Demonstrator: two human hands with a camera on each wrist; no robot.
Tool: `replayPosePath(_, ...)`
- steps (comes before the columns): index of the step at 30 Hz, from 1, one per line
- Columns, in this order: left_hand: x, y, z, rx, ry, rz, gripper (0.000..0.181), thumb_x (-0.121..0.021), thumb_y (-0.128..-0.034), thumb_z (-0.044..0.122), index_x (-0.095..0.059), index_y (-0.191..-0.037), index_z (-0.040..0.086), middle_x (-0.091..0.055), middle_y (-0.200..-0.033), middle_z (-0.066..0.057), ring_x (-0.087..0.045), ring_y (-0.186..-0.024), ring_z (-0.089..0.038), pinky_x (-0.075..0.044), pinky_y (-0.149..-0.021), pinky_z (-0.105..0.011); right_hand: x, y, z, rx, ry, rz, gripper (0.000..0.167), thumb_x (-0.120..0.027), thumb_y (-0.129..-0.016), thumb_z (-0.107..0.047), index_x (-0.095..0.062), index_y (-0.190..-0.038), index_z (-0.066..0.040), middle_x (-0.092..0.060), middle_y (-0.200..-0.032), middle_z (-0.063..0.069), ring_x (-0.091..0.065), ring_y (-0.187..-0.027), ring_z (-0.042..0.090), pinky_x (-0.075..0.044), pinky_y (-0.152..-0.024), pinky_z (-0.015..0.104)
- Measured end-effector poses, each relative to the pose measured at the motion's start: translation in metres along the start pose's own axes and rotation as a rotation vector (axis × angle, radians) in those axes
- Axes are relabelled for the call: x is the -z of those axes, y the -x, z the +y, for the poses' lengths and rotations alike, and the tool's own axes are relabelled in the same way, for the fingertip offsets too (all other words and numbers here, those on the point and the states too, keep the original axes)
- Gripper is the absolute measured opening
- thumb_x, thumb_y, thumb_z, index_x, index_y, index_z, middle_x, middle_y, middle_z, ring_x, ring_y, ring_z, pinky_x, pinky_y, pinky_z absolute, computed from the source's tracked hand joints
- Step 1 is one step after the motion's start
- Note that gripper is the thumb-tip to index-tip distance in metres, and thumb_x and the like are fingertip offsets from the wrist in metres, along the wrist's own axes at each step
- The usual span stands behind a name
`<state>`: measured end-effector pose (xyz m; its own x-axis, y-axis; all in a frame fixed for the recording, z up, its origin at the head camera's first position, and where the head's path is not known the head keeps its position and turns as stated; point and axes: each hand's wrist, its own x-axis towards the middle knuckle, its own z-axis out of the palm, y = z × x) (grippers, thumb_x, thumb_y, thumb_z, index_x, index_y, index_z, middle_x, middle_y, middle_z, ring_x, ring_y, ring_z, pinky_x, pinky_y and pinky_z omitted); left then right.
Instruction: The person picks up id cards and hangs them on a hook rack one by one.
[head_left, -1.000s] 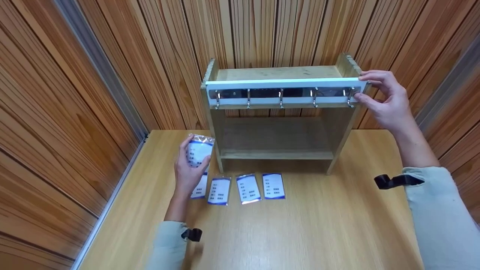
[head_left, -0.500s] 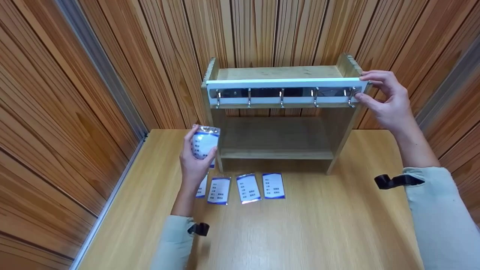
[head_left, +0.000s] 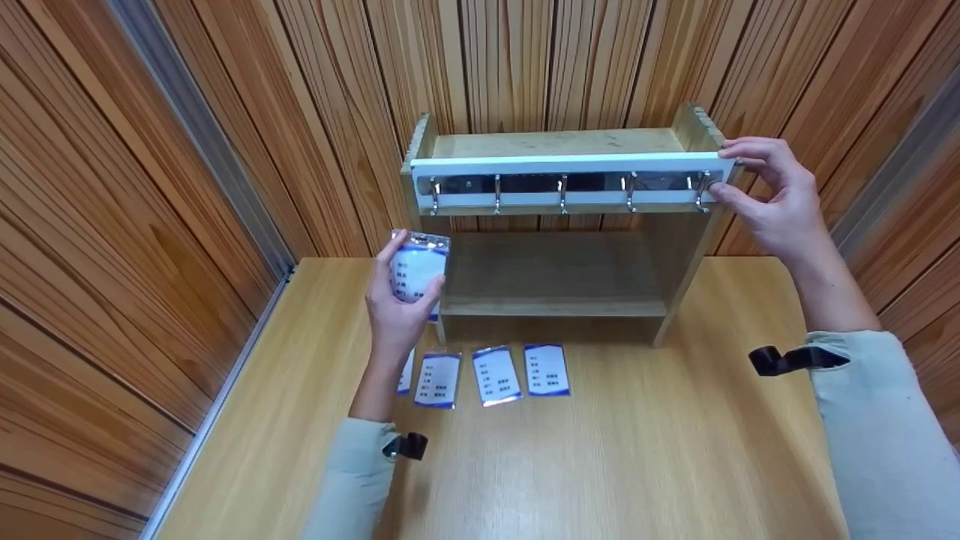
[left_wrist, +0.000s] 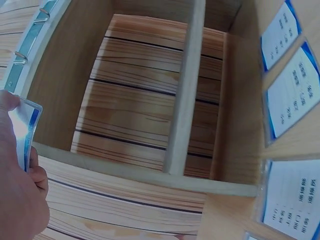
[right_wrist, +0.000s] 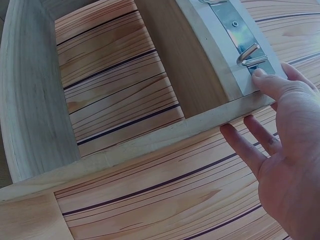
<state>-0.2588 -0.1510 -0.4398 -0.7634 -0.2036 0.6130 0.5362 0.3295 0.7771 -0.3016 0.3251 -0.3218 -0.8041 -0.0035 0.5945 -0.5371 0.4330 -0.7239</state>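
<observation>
Head view, left to right: left hand (head_left: 397, 322) left of centre, thumb and fingers clamped on a badge card (head_left: 416, 271) just in front of the shelf's left leg. Dark print in rows down its face, too small to read; blue bands, clear slotted end. Card's printed face is to the camera, slotted end up the frame, long axis near upright, top leaning slightly right

Below it, row of four more cards on the table (head_left: 637, 457): first (head_left: 406, 373) mostly behind the left wrist, second (head_left: 437, 381) top leaning right, third (head_left: 496, 375) and fourth (head_left: 547, 370) tops leaning left. Same blue-and-white layout, print blurred

Wooden shelf (head_left: 555, 274) upper centre. White hook rail (head_left: 525, 166) across its upper front, long axis left-right, five metal hooks facing the camera

Right hand (head_left: 784, 195) upper right, pinching the rail's right end: thumb on the front by the last hook (head_left: 703, 193), index finger at the top edge
</observation>
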Motion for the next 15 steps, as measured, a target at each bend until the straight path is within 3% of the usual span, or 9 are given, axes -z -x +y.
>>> replayPosePath(11, -0.005, -0.012, 0.015, -0.035, 0.036, 0.0, 0.072, -0.084, -0.0962, 0.014, -0.053, -0.161, 0.007, -0.047, -0.177, -0.019, -0.053, -0.158, -0.039, -0.052, -0.11, -0.041, 0.001, 0.001, -0.002, 0.015, 0.002, 0.001, 0.046, -0.074, -0.103, 0.003, -0.064, -0.148, 0.001, -0.064, -0.144, -0.013, -0.06, -0.139, 0.009, -0.043, -0.131, 0.034)
replayPosePath(15, -0.006, -0.015, 0.018, -0.05, 0.042, 0.009, 0.072, -0.084, -0.0951, 0.015, -0.054, -0.16, 0.006, -0.049, -0.177, -0.019, -0.055, -0.156, -0.039, -0.052, -0.107, -0.041, 0.0, 0.0, -0.001, 0.038, 0.0, 0.003, 0.046, -0.075, -0.102, 0.006, -0.065, -0.146, 0.003, -0.065, -0.143, -0.013, -0.061, -0.138, 0.01, -0.046, -0.127, 0.027)
